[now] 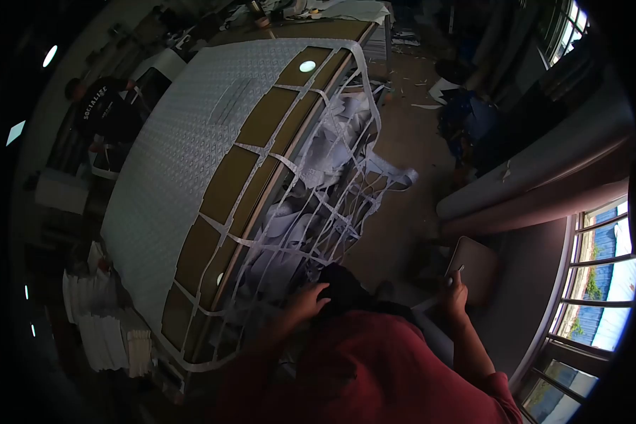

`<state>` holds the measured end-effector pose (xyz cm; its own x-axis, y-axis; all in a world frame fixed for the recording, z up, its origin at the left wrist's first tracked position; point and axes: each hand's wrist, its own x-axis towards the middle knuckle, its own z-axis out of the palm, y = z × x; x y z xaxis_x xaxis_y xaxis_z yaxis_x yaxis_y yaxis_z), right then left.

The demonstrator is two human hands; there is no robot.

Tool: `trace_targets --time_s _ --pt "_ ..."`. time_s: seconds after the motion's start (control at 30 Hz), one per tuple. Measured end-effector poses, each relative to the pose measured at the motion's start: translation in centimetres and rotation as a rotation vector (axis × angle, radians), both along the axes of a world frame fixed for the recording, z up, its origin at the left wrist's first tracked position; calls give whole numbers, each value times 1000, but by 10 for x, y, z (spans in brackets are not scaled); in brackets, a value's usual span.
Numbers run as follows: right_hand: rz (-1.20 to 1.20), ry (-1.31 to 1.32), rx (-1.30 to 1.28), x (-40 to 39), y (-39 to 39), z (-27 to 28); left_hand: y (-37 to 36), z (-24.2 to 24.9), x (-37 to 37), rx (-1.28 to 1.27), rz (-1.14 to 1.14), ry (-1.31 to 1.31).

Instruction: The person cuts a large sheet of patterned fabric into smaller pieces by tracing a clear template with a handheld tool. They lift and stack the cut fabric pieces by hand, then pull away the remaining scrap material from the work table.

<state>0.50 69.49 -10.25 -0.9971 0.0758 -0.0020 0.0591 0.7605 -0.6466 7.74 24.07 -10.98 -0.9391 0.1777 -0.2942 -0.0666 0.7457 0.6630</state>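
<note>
My left hand [306, 304] is beside the table edge, fingers apart with nothing in them, close to hanging cut fabric strips [307, 247]. Out to the right, my right hand [456, 293] is closed around something small with a pale tip; its kind is too small to make out. A large sheet of white patterned fabric [184, 120] lies over the table [219, 187]. Along its near side the fabric is cut into a net of narrow strips that crosses the brown tabletop and droops over the edge. Pale scraps [332, 141] are bunched below the edge.
A chair [471, 265] stands by my right hand. Long fabric rolls [537, 177] lean in from the right, near a window [593, 283]. Stacked folded fabric [109, 325] is at the lower left. A person in a dark shirt [106, 109] is across the table.
</note>
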Motion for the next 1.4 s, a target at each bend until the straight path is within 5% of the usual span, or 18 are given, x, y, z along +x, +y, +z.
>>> trace_targets --time_s 0.13,0.27,0.57,0.73,0.93,1.13,1.4 --pt "138 -43 -16 11 -5 -32 30 35 -38 128 99 61" --pt "218 -94 18 -9 -25 -22 37 14 -58 198 98 119" --pt "118 -14 152 -125 -68 1 27 -4 -222 335 -190 135" --pt "314 -21 210 -220 -112 10 -8 34 -291 578 31 264" --pt "411 -7 137 -321 -191 54 -52 56 -317 487 32 347" --pt "513 30 182 -378 -243 72 -70 65 -332 626 348 371" --pt "759 225 -132 -480 -301 66 -76 65 -350 415 574 445"
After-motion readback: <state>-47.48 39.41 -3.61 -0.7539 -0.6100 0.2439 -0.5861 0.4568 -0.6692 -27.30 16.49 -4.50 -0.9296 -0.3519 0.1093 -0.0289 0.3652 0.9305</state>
